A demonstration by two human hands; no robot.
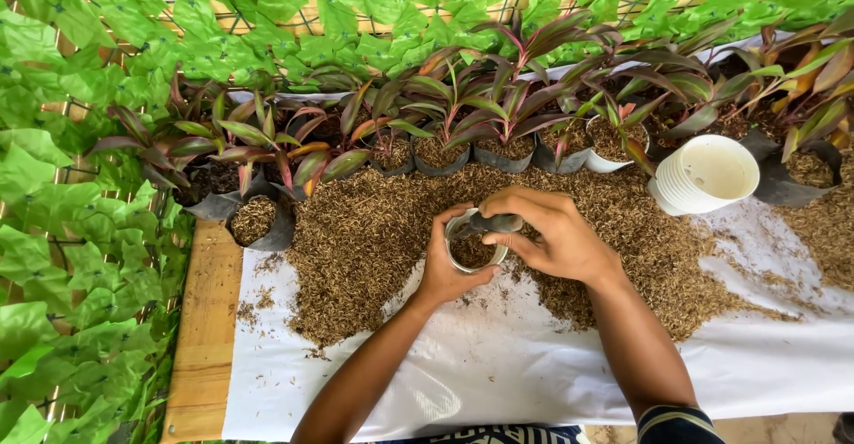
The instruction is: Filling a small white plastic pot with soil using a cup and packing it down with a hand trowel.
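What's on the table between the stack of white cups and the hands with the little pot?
In the head view, only loose brown husks lie between the stack of white cups and the right hand.

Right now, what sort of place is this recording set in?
Probably a small plant nursery or potting bench: a row of potted red-green plants, a heap of husk-like potting mix on a white sheet, and a stack of white pots.
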